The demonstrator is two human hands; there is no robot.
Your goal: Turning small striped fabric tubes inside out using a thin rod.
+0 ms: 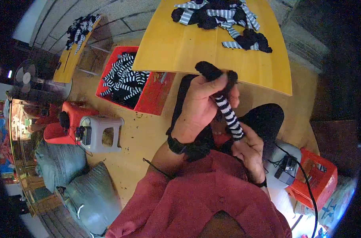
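Over my lap, both hands are closed on a narrow black-and-white striped knitted tube [229, 115] with a fuzzy black end. My left hand [200, 101] grips the black part between thumb and fingers, and dark fuzzy pieces stick out on both sides of the thumb. Lower and to the right, my right hand [249, 148] pinches the tube's striped end. The tube slants down from left to right between them. Whatever lies inside my left palm is hidden.
Ahead stands a yellow table [180, 43] bearing a pile of black and grey-striped knitted pieces [232, 20]. A red bin [156, 93] full of striped pieces sits left of it. Grey stool [103, 135] and stuffed sacks [87, 198] are left; another red stool [313, 178] and a black cable [303, 174] are right.
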